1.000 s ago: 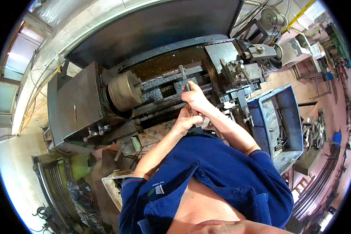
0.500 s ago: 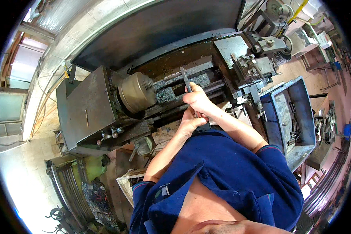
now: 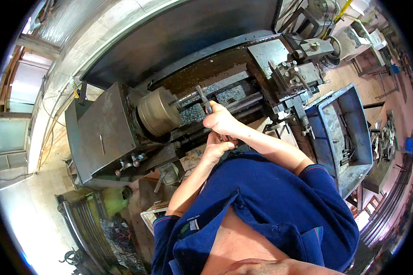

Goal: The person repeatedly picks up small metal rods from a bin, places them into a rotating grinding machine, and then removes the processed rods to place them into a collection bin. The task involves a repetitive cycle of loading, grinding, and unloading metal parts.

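My right hand [image 3: 220, 120] is closed round the middle of a long, flat, grey metal tool [image 3: 202, 96], whose exact kind I cannot make out. Just below it, nearer my body, my left hand [image 3: 218, 147] grips the tool's lower end. The tool's far tip lies at a thin metal rod [image 3: 186, 98] that sticks out of the lathe chuck [image 3: 159, 112]; whether they touch is unclear. Behind my hands, curly metal chips [image 3: 193, 114] lie around the lathe bed rails [image 3: 245, 103].
The lathe headstock [image 3: 106, 130], with control levers [image 3: 127, 166] on its front, stands left. To the right are the tool post [image 3: 294, 75] and carriage, then a blue metal tray [image 3: 363, 123] with loose tools. A dark splash panel [image 3: 183, 39] rises behind.
Both hands and the metal tool have shifted left, bringing the tool's tip closer to the chuck, along the rod. My grip looks the same. The view has shifted slightly.
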`<state>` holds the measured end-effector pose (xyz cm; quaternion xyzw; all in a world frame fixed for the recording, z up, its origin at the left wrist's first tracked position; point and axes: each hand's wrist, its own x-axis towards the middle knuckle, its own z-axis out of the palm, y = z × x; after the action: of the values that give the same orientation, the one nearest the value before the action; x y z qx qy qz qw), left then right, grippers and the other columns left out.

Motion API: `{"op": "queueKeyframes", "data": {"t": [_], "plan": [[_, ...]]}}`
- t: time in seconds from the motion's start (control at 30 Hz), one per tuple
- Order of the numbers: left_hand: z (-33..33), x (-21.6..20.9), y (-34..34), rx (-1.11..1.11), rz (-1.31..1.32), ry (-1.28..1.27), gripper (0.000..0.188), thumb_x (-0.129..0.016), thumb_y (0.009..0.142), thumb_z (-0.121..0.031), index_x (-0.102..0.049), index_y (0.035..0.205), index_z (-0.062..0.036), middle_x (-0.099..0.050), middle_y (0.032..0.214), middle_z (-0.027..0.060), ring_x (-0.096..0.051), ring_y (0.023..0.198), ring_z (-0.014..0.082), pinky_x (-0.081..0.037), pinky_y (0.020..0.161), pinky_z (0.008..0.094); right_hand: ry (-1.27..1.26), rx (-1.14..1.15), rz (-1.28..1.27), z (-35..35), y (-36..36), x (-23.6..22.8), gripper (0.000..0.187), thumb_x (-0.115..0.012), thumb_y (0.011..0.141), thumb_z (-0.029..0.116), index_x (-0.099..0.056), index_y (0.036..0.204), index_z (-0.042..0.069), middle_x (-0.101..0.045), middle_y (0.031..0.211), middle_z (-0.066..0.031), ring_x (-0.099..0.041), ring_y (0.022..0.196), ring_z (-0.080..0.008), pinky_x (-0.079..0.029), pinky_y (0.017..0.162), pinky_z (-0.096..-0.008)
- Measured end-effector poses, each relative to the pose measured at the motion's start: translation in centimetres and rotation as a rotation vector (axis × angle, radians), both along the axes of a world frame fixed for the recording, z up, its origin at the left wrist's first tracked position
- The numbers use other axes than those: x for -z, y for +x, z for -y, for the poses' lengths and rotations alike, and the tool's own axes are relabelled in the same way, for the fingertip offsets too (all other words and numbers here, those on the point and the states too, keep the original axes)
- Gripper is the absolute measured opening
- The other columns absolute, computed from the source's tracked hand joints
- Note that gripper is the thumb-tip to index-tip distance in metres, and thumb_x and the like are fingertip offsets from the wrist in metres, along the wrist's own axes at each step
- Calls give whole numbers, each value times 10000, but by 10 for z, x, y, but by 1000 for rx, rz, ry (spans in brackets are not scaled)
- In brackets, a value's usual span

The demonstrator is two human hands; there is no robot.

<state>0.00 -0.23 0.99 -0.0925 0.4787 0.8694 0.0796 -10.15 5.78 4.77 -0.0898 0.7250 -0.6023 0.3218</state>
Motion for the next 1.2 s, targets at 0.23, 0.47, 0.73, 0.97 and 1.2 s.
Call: {"op": "queueKeyframes", "data": {"t": [0.23,0.47,0.73,0.97,1.2], "plan": [[-3,8,-3,52,59,-37,695,-715,587,-47,-366,1183,24,-541,993,112,-572,858,203,-495,725,304,-12,100,-38,-8,-2,-2,190,-556,608,120,-462,742,22,-476,669,-60,-455,670,-174,-388,588,-302],[-11,6,-5,-14,51,-9,439,-711,589,-40,-492,967,7,-552,812,45,-580,704,137,-483,589,239,-42,100,65,-12,-5,10,228,-556,588,122,-497,774,4,-522,696,-105,-497,689,-197,-415,630,-317],[-3,5,0,-65,23,-65,416,-693,585,-32,-500,951,17,-542,830,60,-577,724,168,-517,639,278,13,13,-55,0,-4,11,250,-574,588,128,-493,779,-11,-523,702,-115,-504,710,-196,-418,647,-309],[-3,2,4,-71,64,-76,333,-671,596,-33,-513,888,-8,-551,798,43,-564,721,150,-489,667,274,-11,29,-65,1,0,5,236,-569,597,136,-498,765,-13,-533,698,-123,-524,715,-207,-425,647,-314],[-11,6,-4,-20,70,-157,383,-694,603,-109,-506,923,-14,-565,802,35,-553,670,129,-458,610,257,-16,50,-19,-9,-6,15,208,-566,603,134,-470,730,1,-508,677,-103,-489,679,-185,-413,608,-314]]}}
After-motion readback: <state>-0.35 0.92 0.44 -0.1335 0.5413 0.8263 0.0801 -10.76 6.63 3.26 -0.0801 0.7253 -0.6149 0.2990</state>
